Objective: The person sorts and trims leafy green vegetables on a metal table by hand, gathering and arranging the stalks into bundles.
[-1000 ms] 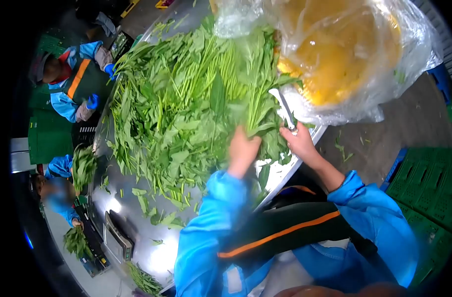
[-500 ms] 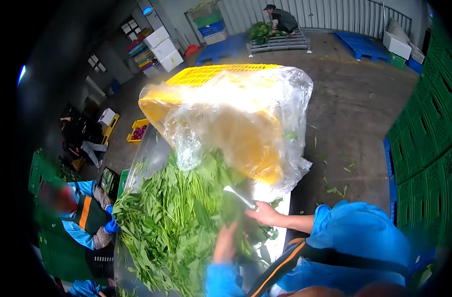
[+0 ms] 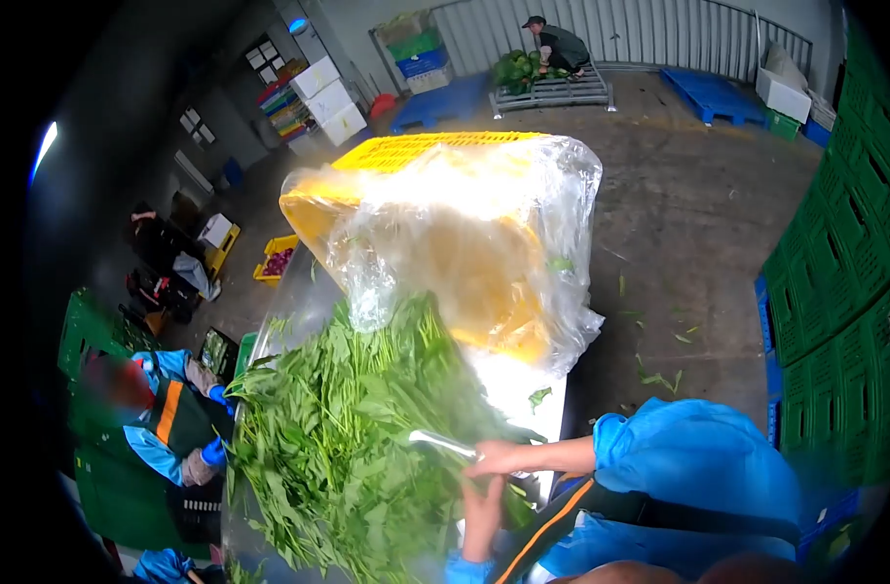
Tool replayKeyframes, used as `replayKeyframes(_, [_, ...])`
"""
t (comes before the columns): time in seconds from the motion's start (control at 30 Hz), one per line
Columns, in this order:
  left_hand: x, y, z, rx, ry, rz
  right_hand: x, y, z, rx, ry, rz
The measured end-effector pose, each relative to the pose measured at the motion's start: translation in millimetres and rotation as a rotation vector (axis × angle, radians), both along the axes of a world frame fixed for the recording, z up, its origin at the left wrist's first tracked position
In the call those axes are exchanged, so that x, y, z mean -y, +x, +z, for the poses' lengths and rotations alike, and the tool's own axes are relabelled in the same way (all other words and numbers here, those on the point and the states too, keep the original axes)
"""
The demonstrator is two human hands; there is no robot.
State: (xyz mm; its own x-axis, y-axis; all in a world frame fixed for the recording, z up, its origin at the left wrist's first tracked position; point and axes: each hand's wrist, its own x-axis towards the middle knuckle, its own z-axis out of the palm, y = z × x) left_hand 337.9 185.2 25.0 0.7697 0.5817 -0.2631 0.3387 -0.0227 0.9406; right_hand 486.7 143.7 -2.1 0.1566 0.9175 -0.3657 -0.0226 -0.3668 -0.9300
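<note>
A large heap of long-stemmed leafy greens (image 3: 338, 438) covers the table in front of me. My right hand (image 3: 499, 457) is closed on a slim, pale, shiny tool (image 3: 440, 444), which points left over the heap; its exact kind is unclear. Just below it, my left hand (image 3: 481, 511) is wrapped round some leafy greens at the heap's right edge, partly smeared by motion. Leaves show on both sides of that hand. Beyond the heap, a yellow crate (image 3: 503, 336) lies tipped with its mouth toward me, lined with clear plastic film (image 3: 572, 224).
At the table's left side a co-worker in blue gloves (image 3: 214, 451) reaches to the greens. Stacked green crates (image 3: 844, 282) line the right. Farther back are blue pallets (image 3: 713, 95), white boxes (image 3: 323, 97), a yellow crate of purple produce (image 3: 275, 261) and a crouching person (image 3: 560, 49).
My right hand has moved down and left with the tool. My left hand has shifted right, beneath it. Some greens have left the pale surface by the crate, and the co-worker's hands have spread apart.
</note>
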Motion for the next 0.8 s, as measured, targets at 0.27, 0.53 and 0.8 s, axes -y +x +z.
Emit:
replayKeyframes(0.27, [36.3,-41.7,32.1,-0.264,0.054,-0.072,27.4,-9.6,-42.7,0.027,0.043,-0.175])
replayKeyframes(0.53, [-9.9,-175.3,9.5,-0.521,0.003,0.305,21.7,42.8,79.2,0.206,0.258,-0.377])
replayKeyframes(0.8, [-98.8,-93.5,57.5,-0.343,0.744,0.292,-105.0,112.9,-10.1,0.429,0.285,-0.609])
